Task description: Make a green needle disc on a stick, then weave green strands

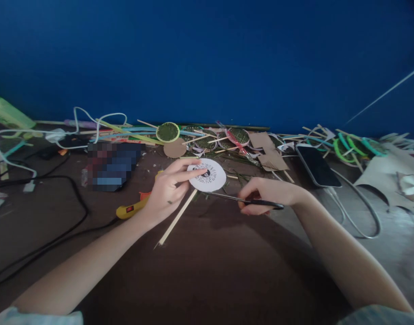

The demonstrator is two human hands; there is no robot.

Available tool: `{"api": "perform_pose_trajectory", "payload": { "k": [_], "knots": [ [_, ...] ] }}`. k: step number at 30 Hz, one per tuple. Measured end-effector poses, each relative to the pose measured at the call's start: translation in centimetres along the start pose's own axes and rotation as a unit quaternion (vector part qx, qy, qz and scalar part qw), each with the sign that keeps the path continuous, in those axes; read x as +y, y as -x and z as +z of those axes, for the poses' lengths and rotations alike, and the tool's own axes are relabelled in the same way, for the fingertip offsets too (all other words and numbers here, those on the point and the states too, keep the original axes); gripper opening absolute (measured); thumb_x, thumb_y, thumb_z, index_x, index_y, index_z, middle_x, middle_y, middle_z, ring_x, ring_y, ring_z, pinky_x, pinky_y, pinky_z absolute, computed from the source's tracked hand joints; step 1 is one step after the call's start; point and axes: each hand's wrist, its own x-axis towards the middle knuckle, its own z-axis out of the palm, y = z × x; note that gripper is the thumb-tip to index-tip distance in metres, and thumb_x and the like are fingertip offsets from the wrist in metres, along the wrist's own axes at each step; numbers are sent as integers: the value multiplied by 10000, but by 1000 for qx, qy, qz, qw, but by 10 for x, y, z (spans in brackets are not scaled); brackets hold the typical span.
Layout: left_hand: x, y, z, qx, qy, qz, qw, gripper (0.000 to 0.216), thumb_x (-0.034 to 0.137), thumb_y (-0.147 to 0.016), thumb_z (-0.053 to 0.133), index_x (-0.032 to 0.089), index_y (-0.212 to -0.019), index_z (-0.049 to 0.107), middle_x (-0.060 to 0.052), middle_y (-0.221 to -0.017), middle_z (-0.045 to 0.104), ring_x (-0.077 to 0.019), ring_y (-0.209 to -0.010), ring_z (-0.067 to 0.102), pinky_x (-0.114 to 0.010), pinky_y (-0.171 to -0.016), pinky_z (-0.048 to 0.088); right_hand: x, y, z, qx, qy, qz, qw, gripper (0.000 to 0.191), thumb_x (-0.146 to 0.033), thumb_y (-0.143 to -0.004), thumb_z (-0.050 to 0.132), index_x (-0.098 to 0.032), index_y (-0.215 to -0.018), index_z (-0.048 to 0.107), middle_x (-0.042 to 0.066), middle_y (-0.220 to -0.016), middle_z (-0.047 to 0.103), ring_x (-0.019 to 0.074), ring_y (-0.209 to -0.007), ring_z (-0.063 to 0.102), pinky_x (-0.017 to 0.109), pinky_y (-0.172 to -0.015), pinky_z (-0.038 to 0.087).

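Between the thumb and fingers of my left hand (pixel 174 187) is a round white paper disc (pixel 215 176) printed with a circular black code. A flat wooden stick (pixel 178 219) slants down toward me from the disc's lower edge; whether it is fixed to the disc is unclear. My right hand (pixel 261 196) is closed around the dark handle of scissors (pixel 223 197), whose blades lie along the disc's bottom edge. Just beside my left wrist lies a yellow glue gun (pixel 130 210) with a black cord, partly hidden by the hand.
Small round green woven pieces (pixel 168 132), sticks and strips are heaped along the blue wall (pixel 207 58). Cardboard scraps (pixel 267 151) lie among them. A phone (pixel 318 166) with a white cable is at right, a blurred-out screen (pixel 113 167) at left. Black cords (pixel 81 198) cross the left side.
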Motion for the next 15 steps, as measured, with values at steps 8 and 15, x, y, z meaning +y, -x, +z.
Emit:
{"api": "perform_pose_trajectory", "payload": {
  "k": [8, 15],
  "knots": [
    [-2, 0, 1, -1, -8, 13, 1000, 380, 47, -854, 455, 280, -1093, 638, -34, -1203, 577, -169, -1112, 531, -348, -947, 466, 2, -1, 0, 14, 44, -12, 999, 277, -394, -782, 538, -142, -708, 628, -32, -498, 508, 66, -437, 454, 180, -407, 314],
    [-3, 0, 2, 2, -13, 18, 1000, 403, 26, -844, 442, 280, -1087, 639, -34, -1198, 577, -162, -1104, 539, -355, -952, 465, 1, -1, -1, 17, 57, -22, 998, 259, -378, -778, 547, -146, -708, 638, -33, -502, 516, 63, -438, 444, 181, -414, 313]
  ]
}}
